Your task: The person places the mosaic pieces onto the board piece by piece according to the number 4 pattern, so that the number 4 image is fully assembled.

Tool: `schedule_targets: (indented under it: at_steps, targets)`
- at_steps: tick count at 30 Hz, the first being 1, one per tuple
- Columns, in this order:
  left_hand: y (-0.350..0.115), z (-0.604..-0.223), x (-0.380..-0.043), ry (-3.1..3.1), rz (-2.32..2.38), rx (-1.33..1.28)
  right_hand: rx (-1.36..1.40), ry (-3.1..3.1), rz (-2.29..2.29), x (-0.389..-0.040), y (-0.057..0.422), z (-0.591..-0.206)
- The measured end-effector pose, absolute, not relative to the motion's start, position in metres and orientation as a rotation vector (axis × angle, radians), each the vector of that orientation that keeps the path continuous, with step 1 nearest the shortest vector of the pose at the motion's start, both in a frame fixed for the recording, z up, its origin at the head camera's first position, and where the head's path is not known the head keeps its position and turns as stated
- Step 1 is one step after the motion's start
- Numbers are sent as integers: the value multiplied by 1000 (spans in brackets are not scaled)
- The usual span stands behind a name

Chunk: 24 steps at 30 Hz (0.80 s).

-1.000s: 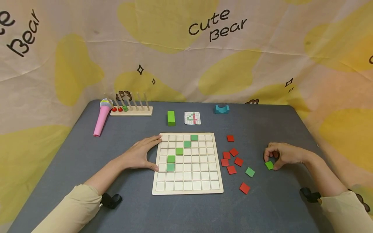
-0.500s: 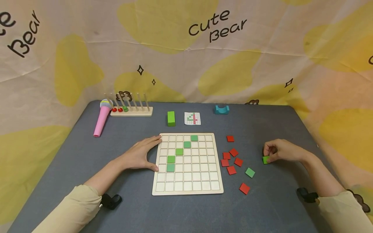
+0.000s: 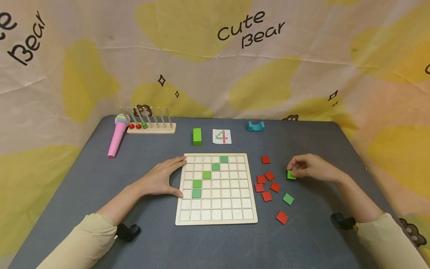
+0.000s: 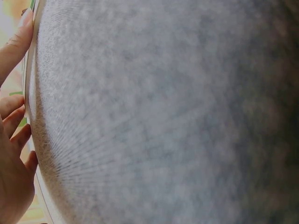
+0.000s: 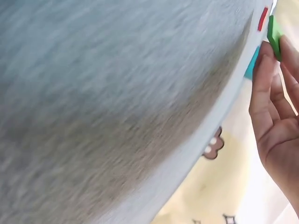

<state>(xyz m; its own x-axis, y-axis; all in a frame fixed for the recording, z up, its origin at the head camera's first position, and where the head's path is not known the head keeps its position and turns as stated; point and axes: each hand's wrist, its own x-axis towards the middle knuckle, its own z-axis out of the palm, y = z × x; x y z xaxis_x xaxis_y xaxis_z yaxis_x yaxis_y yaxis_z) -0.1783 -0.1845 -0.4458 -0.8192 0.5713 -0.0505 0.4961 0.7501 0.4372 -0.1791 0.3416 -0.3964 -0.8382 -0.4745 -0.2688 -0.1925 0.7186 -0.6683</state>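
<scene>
A pale wooden grid board (image 3: 218, 221) lies flat on the dark table. Several green squares sit in its cells, in a diagonal from the top right down to the left, with a second one beneath the lowest. Spread along the board's left edge, my left hand (image 3: 158, 179) touches it with fingertips at the upper corner and thumb lower down. My right hand (image 3: 314, 167) pinches a green square tile (image 3: 291, 175) between thumb and fingers, right of the board. The right wrist view also shows that green tile (image 5: 274, 37) at the fingertips.
Several red tiles (image 3: 267, 196) and one green tile (image 3: 288, 198) lie between board and right hand. Behind the board are a green block (image 3: 197, 137), a patterned card (image 3: 222, 136), a blue curved piece (image 3: 256, 126), a peg rack (image 3: 154, 129) and a pink toy microphone (image 3: 117, 138).
My right hand, pinching the green tile, has moved left and farther from me, toward the board. The left hand stays on the board's edge.
</scene>
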Motion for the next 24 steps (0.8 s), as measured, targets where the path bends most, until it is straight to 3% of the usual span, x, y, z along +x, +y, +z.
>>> schedule_targets:
  at_steps: [24]
  targets:
    - [-185,-445,-178,2762,595,850,-656,2504,-928,-183,241,-391]
